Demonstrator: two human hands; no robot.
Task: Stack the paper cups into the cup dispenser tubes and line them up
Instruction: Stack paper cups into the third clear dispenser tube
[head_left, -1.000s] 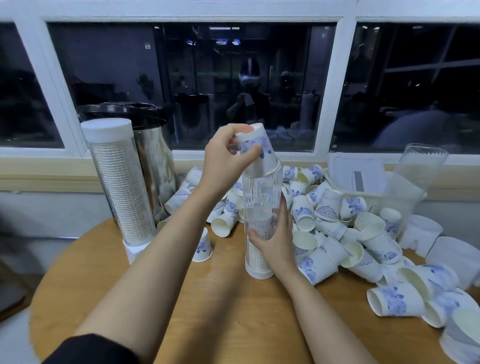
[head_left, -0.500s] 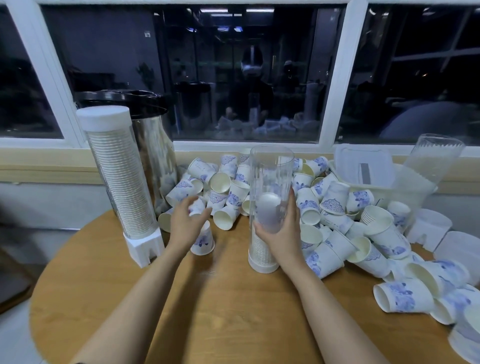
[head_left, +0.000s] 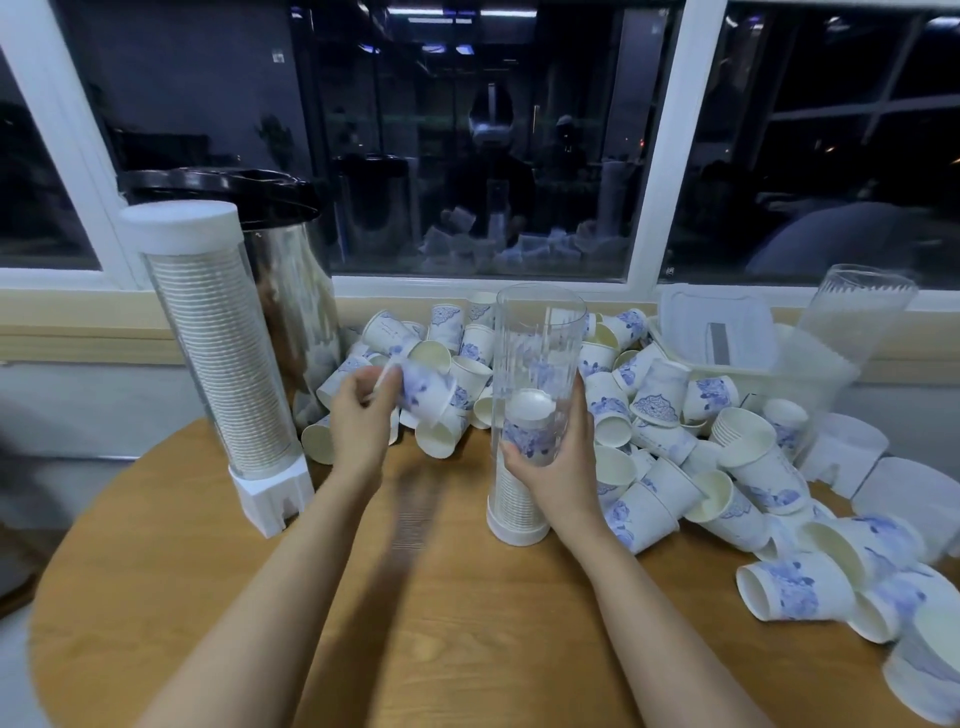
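A clear dispenser tube (head_left: 535, 364) stands upright mid-table on a white base, holding a short stack of cups whose top cup sits about halfway up. My right hand (head_left: 558, 467) grips the tube's lower part. My left hand (head_left: 361, 421) holds a blue-patterned paper cup (head_left: 428, 395), lifted and blurred, just left of the tube. A large pile of loose cups (head_left: 649, 410) lies behind and to the right. A full capped dispenser tube (head_left: 218, 353) stands at the left on its white stand.
A steel urn with a black lid (head_left: 291, 270) stands behind the full tube. An empty clear tube (head_left: 852, 317) leans on a white plastic bin (head_left: 727, 332) at the back right. White stands (head_left: 852, 447) lie right. The round wooden table (head_left: 415, 623) ends near me.
My left hand dropped a cup into the tube, went down to the pile at the left, and now lifts another cup. My right hand kept holding the tube.
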